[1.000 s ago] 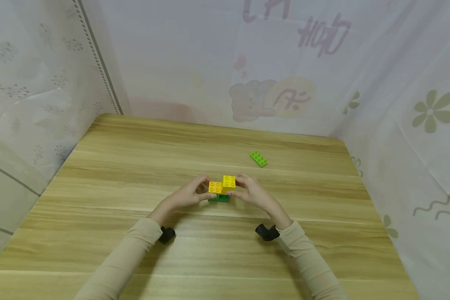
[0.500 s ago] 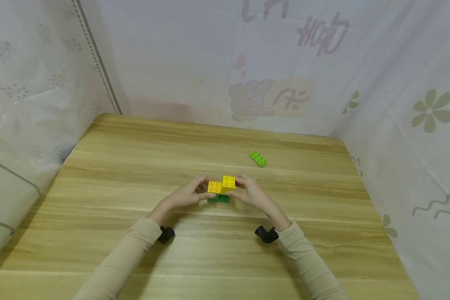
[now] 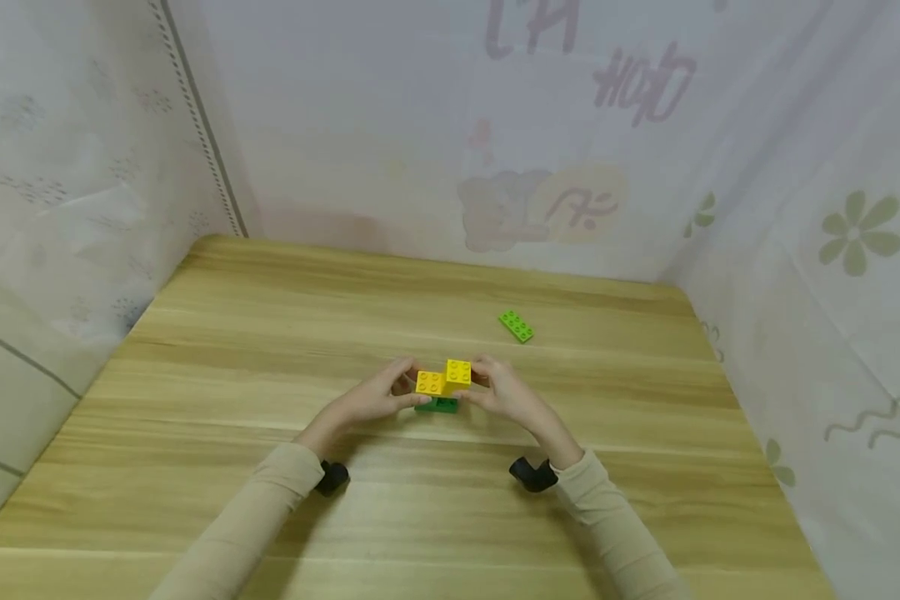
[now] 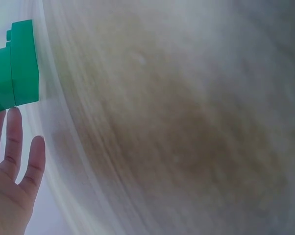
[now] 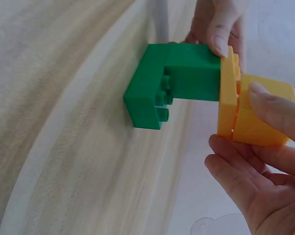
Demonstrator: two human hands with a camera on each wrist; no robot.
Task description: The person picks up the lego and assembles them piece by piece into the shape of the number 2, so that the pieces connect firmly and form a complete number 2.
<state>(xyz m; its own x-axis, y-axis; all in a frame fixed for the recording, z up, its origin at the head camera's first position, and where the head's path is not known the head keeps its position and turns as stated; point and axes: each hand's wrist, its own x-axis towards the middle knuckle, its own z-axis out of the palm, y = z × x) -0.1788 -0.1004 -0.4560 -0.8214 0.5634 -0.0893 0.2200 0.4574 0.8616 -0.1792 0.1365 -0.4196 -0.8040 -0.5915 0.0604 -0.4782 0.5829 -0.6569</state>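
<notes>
Between both hands is a stack of toy building bricks. In the right wrist view, a long green brick (image 5: pixel 143 88) is at the bottom. A smaller green brick (image 5: pixel 194 73) sits on one end of it, topped by a flat yellow brick (image 5: pixel 227 98). My right hand (image 3: pixel 506 392) pinches a yellow square brick (image 5: pixel 265 110) over the right end of the flat one; a narrow gap shows between them. My left hand (image 3: pixel 371 397) holds the stack's left side, its thumb where the small green and flat yellow bricks meet. The left wrist view shows green bricks (image 4: pixel 24 63) above spread fingers.
A light green flat brick (image 3: pixel 516 326) lies on the wooden table (image 3: pixel 307 300), behind and right of the hands. Black wrist devices (image 3: pixel 532 475) sit at both cuffs. Printed curtains (image 3: pixel 360 125) stand behind and on both sides of the table.
The head view has tilted slightly, so everything appears a little lower. Both hands keep nearly the same hold on the bricks.
</notes>
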